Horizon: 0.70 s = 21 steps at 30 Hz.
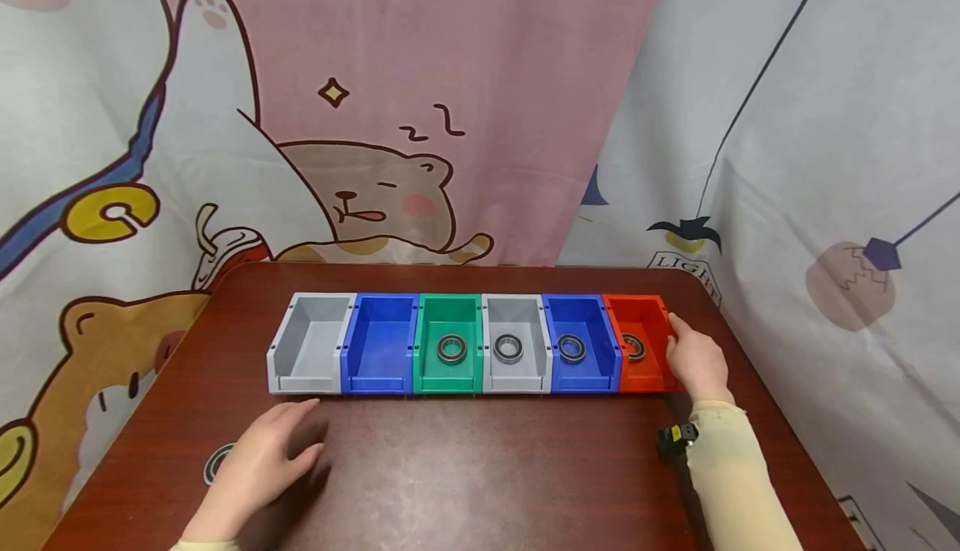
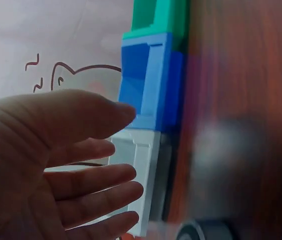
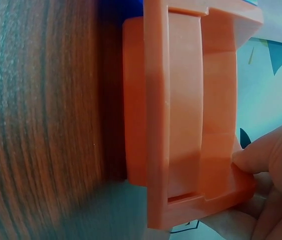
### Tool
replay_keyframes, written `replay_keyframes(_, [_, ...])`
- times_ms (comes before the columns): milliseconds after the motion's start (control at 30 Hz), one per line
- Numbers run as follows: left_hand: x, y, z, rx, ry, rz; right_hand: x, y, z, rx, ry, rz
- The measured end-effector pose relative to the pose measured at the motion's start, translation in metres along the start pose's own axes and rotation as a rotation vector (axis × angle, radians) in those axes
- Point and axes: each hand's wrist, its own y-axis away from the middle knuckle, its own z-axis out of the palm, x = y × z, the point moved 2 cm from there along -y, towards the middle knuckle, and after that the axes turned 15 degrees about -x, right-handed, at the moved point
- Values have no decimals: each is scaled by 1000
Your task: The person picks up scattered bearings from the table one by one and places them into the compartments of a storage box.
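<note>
My right hand (image 1: 697, 359) pinches the right side wall of the red bin (image 1: 651, 381); the right wrist view shows the thumb at the rim and the fingers outside. A ball bearing (image 1: 635, 348) lies in that bin. Over the left part of the table, my left hand (image 1: 258, 461) hovers with relaxed, spread fingers and holds nothing. Partly hidden behind it, another ball bearing (image 1: 215, 464) lies on the table. Single bearings also lie in the green bin (image 1: 448, 385), the right grey bin (image 1: 516, 383) and the right blue bin (image 1: 585, 385).
The bins stand side by side in a row across the dark wooden table (image 1: 465, 476). At its left end are a grey bin (image 1: 305, 384) and a blue bin (image 1: 377, 385) with nothing inside. A cartoon-printed curtain (image 1: 525, 117) hangs behind the table.
</note>
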Motion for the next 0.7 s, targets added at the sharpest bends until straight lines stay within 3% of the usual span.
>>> replay_keyframes(100, [-5, 6, 2, 15, -21, 26, 0, 0, 0, 3, 1, 1])
replay_keyframes(167, [-7, 10, 2, -4, -22, 10, 0, 0, 0, 2, 0, 4])
replay_keyframes(300, [-11, 19, 2, -82, -11, -76, 0, 0, 1, -5, -2, 6])
replay_keyframes(500, [-18, 29, 2, -290, 43, -277, 0, 0, 1, 0, 0, 0])
replay_keyframes(700, [-24, 34, 4, -368, 39, -344, 0, 0, 2, 3, -3, 3])
